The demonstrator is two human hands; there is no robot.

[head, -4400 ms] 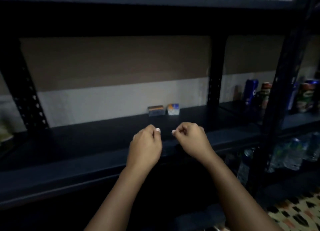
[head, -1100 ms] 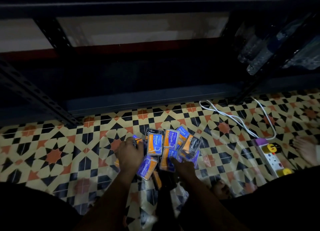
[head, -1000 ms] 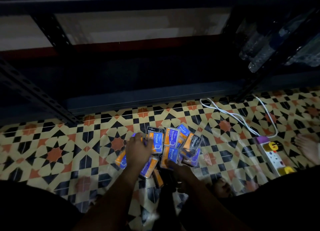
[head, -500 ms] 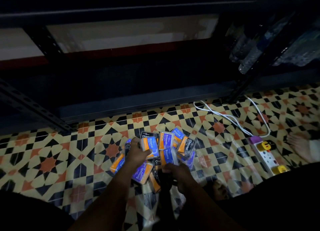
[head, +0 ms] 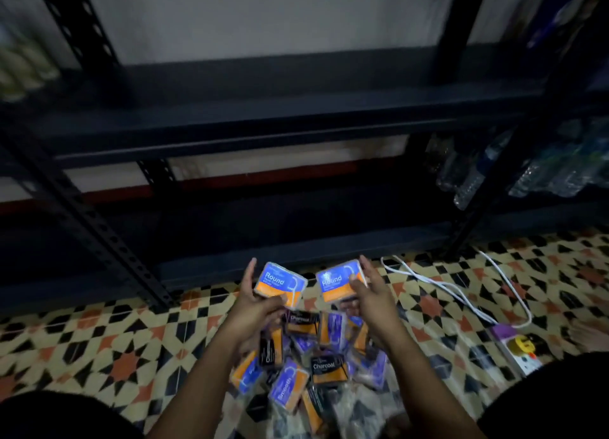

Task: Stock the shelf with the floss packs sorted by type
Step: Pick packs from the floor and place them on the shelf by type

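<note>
My left hand (head: 255,301) holds a blue-and-orange floss pack labelled Round (head: 280,283), lifted above the floor. My right hand (head: 370,295) holds a second Round pack (head: 339,282) beside it. Below both hands a pile of floss packs (head: 306,369) lies on the tiled floor, with Charcoal and Smooth labels showing among several others. The dark metal shelf (head: 263,115) stands in front of me, its board above the hands.
A white cable (head: 438,283) runs across the patterned floor to a power strip (head: 517,349) at the right. Clear plastic bottles (head: 527,171) fill the lower right bay. A slotted shelf upright (head: 99,221) slants down at the left. A bare foot (head: 590,329) is at the right edge.
Both hands rose from the pile, each now holding a Round pack. The view tilted up, so more of the shelf shows.
</note>
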